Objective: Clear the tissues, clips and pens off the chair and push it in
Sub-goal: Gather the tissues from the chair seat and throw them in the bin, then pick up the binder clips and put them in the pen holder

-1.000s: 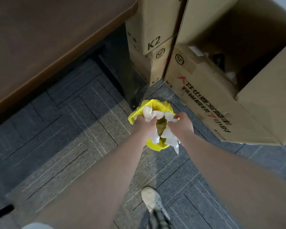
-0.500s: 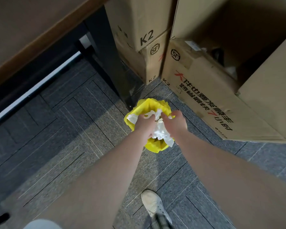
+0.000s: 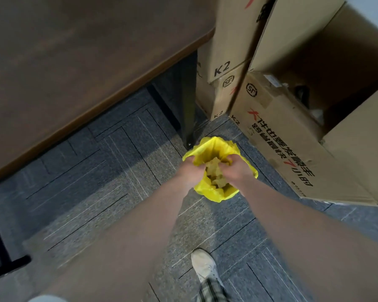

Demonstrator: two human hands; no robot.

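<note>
- Both hands, left and right, reached into the yellow-lined bin; their grip could not be told
- Tissues lay inside
- Cardboard box crowded at 2 o'clock, desk edge at 10; carpet was open at 8

Left of bin: open carpet floor, nothing standing on it.
Ahead of bin: dark desk leg just beyond the yellow-lined bin.
Right of bin: large open cardboard box close beside, a narrow strip of carpet between.
Behind leg: stacked cardboard boxes close the gap.
Above left: tabletop overhangs the floor.
Near side: shoe on the carpet.
Bin mouth: left hand and right hand fill it.
</note>
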